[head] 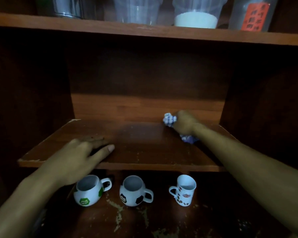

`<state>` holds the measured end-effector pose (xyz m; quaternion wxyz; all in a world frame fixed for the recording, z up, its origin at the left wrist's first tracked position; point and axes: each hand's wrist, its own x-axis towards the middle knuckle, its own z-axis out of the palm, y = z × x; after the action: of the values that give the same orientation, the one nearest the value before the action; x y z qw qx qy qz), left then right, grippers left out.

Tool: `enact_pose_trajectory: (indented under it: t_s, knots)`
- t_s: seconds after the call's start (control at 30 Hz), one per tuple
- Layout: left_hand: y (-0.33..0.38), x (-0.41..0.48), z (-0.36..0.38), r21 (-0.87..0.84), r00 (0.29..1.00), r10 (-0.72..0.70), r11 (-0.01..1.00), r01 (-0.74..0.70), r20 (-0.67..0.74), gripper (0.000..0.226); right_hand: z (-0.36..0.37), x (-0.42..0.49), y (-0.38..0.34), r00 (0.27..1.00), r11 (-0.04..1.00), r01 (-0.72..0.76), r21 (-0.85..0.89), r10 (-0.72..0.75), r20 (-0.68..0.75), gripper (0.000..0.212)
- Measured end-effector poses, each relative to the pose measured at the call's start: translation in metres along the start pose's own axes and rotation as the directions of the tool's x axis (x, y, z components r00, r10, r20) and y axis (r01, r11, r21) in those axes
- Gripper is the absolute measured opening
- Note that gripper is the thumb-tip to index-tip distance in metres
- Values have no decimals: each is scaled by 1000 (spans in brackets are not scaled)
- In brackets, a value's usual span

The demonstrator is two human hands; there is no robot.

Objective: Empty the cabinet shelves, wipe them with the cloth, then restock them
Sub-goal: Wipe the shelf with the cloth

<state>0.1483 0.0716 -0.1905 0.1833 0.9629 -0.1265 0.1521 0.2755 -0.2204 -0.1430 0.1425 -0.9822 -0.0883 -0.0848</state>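
The middle wooden shelf [141, 152] of the cabinet carries nothing but my hands. My right hand [184, 123] grips a bunched blue-and-white checked cloth [169, 119] on the shelf's right rear part; more of the cloth shows under my wrist. My left hand [83, 157] rests flat on the shelf's front left, fingers straight. Below the shelf stand three mugs: a white football mug with green patches [89, 190], a white football mug with black patches [135, 191] and a tall white mug with coffee-bean print [184, 190].
The upper shelf [144, 31] holds a metal container [67, 7], a clear plastic cup [136, 11], a clear cup with white powder [195, 18] and a jar with a red label [253, 14]. Dark cabinet walls close in on both sides. The bottom surface [127, 224] is scuffed.
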Motion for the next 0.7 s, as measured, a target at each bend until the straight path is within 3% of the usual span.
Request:
enact_pose_trajectory:
  t_s: [0.13,0.23,0.3,0.4,0.5,0.57,0.63,0.7]
  knots:
    - [-5,-10,6,89,1000,11,996,-9,-13,93,14,-23,-52,970,971,224,85,-230,77,16]
    - [-6,-11,5,65,1000,4,998,-4,-14,94,6,-36,-71,938,919,324,225,-343,50,19]
    - [-7,-13,3,50,999,14,999,-12,-44,92,-2,-27,-68,931,912,365,187,-362,-51,20]
    - [-8,-21,4,72,991,29,997,-20,-128,84,-8,-8,-54,953,958,283,55,-274,-129,20]
    - [-7,-33,12,171,989,41,985,-16,-141,78,7,8,-47,977,978,206,0,-206,-59,25]
    - [-8,-37,19,257,987,53,966,-13,-149,73,22,12,-55,977,978,210,-10,-211,-26,18]
    - [-9,-39,23,285,982,49,959,5,-182,67,31,9,-73,959,959,284,10,-284,17,12]
    - [-9,-39,24,285,976,55,958,7,-209,61,28,-3,-94,886,891,446,84,-453,101,15]
